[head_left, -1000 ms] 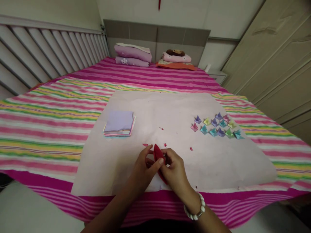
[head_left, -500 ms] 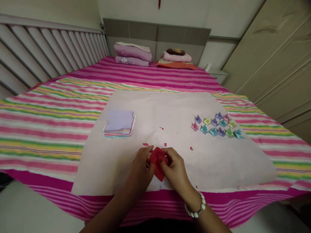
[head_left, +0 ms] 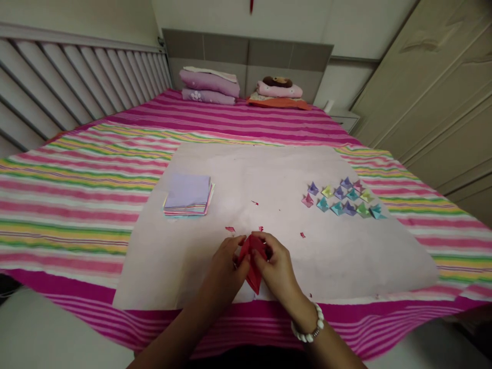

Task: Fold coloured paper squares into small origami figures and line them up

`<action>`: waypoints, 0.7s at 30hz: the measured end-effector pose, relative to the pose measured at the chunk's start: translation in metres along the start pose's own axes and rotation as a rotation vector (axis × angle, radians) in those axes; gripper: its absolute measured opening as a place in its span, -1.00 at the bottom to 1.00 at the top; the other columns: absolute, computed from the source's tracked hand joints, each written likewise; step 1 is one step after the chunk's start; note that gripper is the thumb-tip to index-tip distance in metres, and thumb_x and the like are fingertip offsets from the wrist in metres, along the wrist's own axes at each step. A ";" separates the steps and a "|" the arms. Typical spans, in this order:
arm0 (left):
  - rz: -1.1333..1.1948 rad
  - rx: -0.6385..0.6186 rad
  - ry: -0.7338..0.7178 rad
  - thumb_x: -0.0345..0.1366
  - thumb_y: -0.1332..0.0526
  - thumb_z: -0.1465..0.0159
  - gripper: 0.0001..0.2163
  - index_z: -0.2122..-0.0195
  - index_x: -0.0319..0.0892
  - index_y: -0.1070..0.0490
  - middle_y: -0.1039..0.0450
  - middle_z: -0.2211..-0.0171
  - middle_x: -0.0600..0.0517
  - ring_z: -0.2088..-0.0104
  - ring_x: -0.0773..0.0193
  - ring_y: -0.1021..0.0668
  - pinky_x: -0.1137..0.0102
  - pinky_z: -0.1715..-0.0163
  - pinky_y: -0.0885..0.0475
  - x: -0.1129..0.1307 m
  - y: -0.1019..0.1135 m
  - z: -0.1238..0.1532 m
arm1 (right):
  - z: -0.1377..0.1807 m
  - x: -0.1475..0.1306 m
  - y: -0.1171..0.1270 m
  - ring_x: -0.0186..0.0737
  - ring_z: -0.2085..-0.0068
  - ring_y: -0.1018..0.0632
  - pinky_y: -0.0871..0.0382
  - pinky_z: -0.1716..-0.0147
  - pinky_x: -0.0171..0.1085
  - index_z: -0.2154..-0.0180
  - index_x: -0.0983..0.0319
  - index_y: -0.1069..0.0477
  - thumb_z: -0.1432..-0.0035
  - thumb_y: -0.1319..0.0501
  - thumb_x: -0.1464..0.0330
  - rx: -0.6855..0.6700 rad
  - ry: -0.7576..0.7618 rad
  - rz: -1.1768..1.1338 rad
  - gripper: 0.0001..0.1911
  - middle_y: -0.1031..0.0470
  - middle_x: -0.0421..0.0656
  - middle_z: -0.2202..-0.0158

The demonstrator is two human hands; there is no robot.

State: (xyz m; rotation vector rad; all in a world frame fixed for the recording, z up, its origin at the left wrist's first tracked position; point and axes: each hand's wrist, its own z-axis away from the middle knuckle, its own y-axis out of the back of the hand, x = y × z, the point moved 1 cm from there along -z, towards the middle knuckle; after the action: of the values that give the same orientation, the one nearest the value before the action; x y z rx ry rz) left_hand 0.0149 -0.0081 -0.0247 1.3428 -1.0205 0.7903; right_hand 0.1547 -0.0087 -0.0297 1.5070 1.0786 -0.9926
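Between my two hands is a piece of folded red paper (head_left: 254, 277), a narrow diamond with its point toward me. My left hand (head_left: 227, 262) pinches its left side with thumb and fingers. Its right side is gripped by my right hand (head_left: 275, 262), thumb pressed on the front; a white bead bracelet (head_left: 309, 335) circles that wrist. Both hands are just above a large pale sheet (head_left: 246, 179) spread on the bed. Small red paper scraps (head_left: 229, 229) lie beyond my fingertips. The far side of the red paper is hidden by my fingers.
A stack of coloured paper squares (head_left: 188, 192), lilac on top, sits on the sheet's left. Several small folded paper pieces (head_left: 337, 208) stand in rows at the right. A striped cloth (head_left: 77, 189) covers the bed. Folded bedding (head_left: 210, 84) rests by the headboard (head_left: 215, 48).
My hands have drawn slightly closer together. The red paper has gone from a wider diamond to a narrower one, its near point lower.
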 end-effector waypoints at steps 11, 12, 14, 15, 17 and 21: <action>0.302 -0.070 0.287 -0.41 -0.18 -0.11 -0.63 0.03 -0.21 -0.46 -0.59 0.24 -0.04 0.41 0.26 -0.54 0.32 0.35 -0.47 -0.001 0.016 -0.004 | -0.002 -0.001 0.004 -0.18 0.30 -0.55 -0.41 0.28 -0.23 0.37 0.20 -0.55 0.11 -0.12 0.54 0.007 -0.013 -0.134 -0.71 -0.57 -0.16 0.35; 0.383 -0.074 0.312 -0.38 -0.21 -0.12 -0.67 0.06 -0.22 -0.48 -0.59 0.24 -0.05 0.37 0.23 -0.56 0.31 0.31 -0.48 0.000 0.017 -0.004 | -0.003 0.000 0.005 -0.19 0.31 -0.55 -0.41 0.29 -0.24 0.38 0.20 -0.55 0.13 -0.13 0.54 -0.001 -0.049 -0.166 -0.71 -0.57 -0.16 0.36; 0.552 -0.081 0.324 -0.28 -0.25 -0.15 -0.73 0.12 -0.22 -0.52 -0.59 0.18 -0.07 0.23 0.17 -0.59 0.27 0.19 -0.49 0.000 0.018 -0.005 | -0.004 0.001 0.006 -0.22 0.37 -0.54 -0.41 0.35 -0.25 0.38 0.21 -0.55 0.11 -0.18 0.51 -0.032 -0.127 -0.240 -0.78 -0.58 -0.18 0.41; 0.628 -0.095 0.316 -0.24 -0.27 -0.17 -0.74 0.13 -0.21 -0.53 -0.58 0.15 -0.08 0.16 0.14 -0.58 0.25 0.12 -0.47 0.000 0.019 -0.005 | -0.004 0.001 0.006 -0.24 0.42 -0.53 -0.40 0.39 -0.27 0.38 0.22 -0.55 0.07 -0.21 0.47 -0.051 -0.166 -0.278 -0.83 -0.57 -0.19 0.46; 0.719 -0.166 0.289 -0.23 -0.33 -0.14 -0.71 0.12 -0.19 -0.53 -0.59 0.15 -0.08 0.09 0.13 -0.57 0.23 0.02 -0.43 0.000 0.020 -0.005 | -0.005 0.000 0.008 -0.28 0.51 -0.50 -0.37 0.46 -0.30 0.38 0.24 -0.54 0.01 -0.27 0.37 -0.084 -0.236 -0.348 -0.89 -0.54 -0.21 0.54; 0.673 -0.212 0.255 -0.33 -0.44 0.01 -0.61 0.11 -0.16 -0.52 -0.61 0.23 -0.06 0.18 0.13 -0.59 0.22 0.09 -0.44 0.002 0.022 -0.005 | -0.005 -0.002 0.009 -0.31 0.54 -0.49 -0.38 0.47 -0.30 0.38 0.25 -0.54 0.00 -0.34 0.26 -0.115 -0.321 -0.464 -0.82 -0.54 -0.21 0.56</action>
State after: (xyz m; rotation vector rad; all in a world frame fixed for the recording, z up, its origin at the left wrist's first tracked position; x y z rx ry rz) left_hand -0.0034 -0.0012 -0.0140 0.6834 -1.3216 1.2725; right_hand 0.1631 -0.0046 -0.0250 0.9764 1.2496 -1.4092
